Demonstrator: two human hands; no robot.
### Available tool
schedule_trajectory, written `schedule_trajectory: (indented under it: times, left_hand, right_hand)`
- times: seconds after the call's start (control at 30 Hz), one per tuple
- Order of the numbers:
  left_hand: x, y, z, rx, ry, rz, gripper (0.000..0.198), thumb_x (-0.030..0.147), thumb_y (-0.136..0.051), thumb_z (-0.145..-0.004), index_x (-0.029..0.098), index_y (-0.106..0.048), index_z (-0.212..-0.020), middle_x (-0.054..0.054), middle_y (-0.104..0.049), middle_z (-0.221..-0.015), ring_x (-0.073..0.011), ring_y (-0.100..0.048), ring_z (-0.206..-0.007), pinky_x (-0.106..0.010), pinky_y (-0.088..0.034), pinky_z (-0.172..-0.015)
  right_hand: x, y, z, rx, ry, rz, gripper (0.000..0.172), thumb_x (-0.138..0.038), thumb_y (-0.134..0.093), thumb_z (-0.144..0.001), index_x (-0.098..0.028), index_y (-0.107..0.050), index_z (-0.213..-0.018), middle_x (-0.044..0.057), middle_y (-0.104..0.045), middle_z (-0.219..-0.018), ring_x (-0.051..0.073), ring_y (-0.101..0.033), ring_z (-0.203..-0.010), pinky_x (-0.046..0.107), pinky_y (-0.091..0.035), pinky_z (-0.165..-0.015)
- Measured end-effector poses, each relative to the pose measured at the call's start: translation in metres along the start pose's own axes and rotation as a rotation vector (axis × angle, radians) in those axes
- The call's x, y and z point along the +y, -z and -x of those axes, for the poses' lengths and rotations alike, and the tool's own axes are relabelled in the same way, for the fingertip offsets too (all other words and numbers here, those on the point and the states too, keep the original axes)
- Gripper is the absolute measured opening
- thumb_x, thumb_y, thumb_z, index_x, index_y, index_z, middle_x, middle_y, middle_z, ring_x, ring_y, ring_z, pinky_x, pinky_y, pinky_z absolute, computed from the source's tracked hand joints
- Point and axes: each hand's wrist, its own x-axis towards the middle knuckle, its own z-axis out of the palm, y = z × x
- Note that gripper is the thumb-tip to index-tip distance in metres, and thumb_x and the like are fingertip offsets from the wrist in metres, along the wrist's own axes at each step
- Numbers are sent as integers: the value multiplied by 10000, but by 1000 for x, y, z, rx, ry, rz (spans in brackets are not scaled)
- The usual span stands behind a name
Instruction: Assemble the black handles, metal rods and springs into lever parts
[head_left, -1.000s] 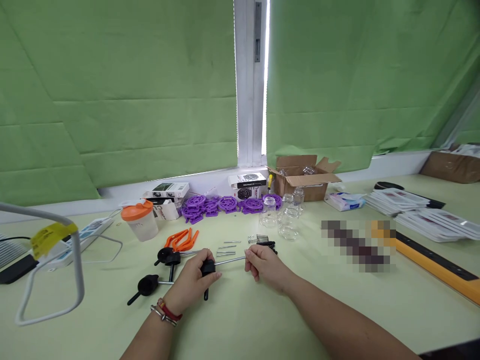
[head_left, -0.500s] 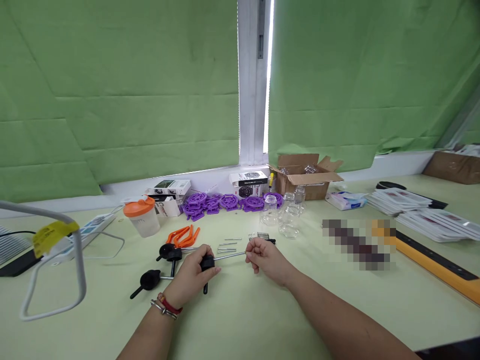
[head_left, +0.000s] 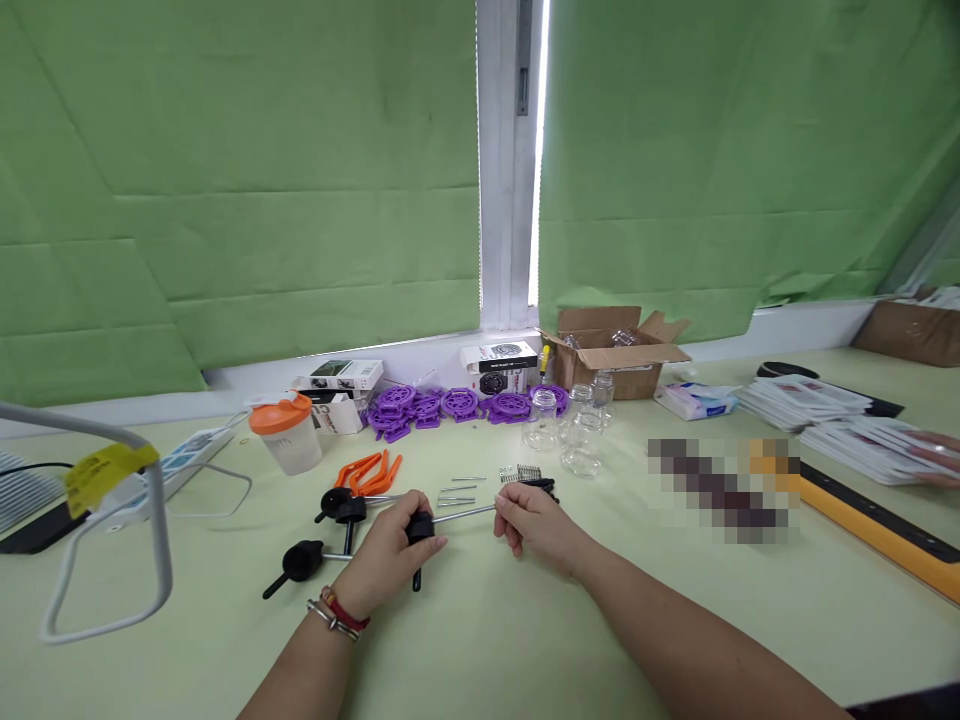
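My left hand [head_left: 396,545] is closed around a black round plastic part [head_left: 420,530] with a short handle pointing down. From this part a thin metal rod [head_left: 465,514] sticks out to the right. My right hand [head_left: 536,525] pinches the rod's far end between thumb and fingertips, hiding the tip. Beside my left hand lie similar black parts with rods [head_left: 303,561]. Orange bent plastic pieces [head_left: 367,473] are just behind them. Several loose metal pins [head_left: 457,499] lie beyond the held rod. Springs [head_left: 529,473] and small black pieces [head_left: 541,486] sit behind my right hand.
Purple plastic wheel-like parts [head_left: 459,403] line the back, near clear jars [head_left: 581,450] and an open cardboard box [head_left: 626,380]. An orange-lidded cup [head_left: 296,445] and a power strip [head_left: 187,460] stand left. Another person's hand [head_left: 941,455] touches paper stacks [head_left: 862,452] at right.
Another person's hand has come in at the right edge, over the papers. My hands keep the same hold on the black part and rod; the view has shifted slightly.
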Motion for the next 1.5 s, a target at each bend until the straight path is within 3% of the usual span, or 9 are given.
schedule_trajectory:
  times: [0.1,0.27,0.47,0.67,1.13,1.37,1.5]
  left_hand:
    - [-1,0,0,14,-3,0,169,297,-578,-728,200,-458,-795,35,-450,-714,-129,-415,-667,-236,-331,-601]
    - [-2,0,1,12,3,-7,173,309,-582,-729,201,-462,-792,35,-462,-721,-131,-422,-671,-237,-332,-603]
    - [-2,0,1,14,0,-18,179,316,-585,-731,199,-469,-800,25,-478,-734,-135,-433,-683,-238,-336,-609]
    - [-2,0,1,12,-1,-16,182,314,-586,-728,198,-466,-800,26,-474,-727,-134,-428,-679,-238,-342,-612]
    - [0,1,1,2,-10,8,170,302,-582,-727,195,-470,-798,27,-463,-722,-131,-426,-679,-237,-344,-609]
    - [2,2,1,12,-2,8,172,306,-585,-723,194,-475,-794,25,-471,-719,-128,-425,-668,-237,-349,-607]
    - [2,2,1,12,10,20,180,317,-581,-725,194,-471,-796,27,-461,-712,-127,-420,-662,-236,-349,-602]
  right_hand:
    - [-2,0,1,9,13,-8,342,-465,-437,-842,-167,-514,-693,-25,-521,-529,72,-461,-432,215,-390,-469]
    - [3,1,-3,6,69,-78,190,-368,-537,-789,-208,-494,-882,-12,-575,-714,89,-488,-530,244,-451,-509]
    - [13,0,-6,-18,95,-70,134,-319,-521,-794,-194,-482,-823,-1,-571,-713,88,-485,-537,252,-450,-514]
    - [8,-1,-4,-19,73,-42,155,-338,-502,-809,-184,-487,-793,-2,-578,-693,85,-489,-521,241,-441,-507]
    - [1,-1,0,-45,8,22,409,-515,-425,-837,-157,-528,-668,-23,-512,-508,78,-472,-425,226,-380,-493]
    - [2,1,-2,-16,37,-103,336,-507,-476,-808,-182,-526,-874,14,-596,-729,85,-496,-508,241,-427,-502]
    - [4,2,-2,-21,56,-101,289,-430,-569,-765,-192,-497,-911,4,-577,-730,87,-488,-546,250,-451,-523]
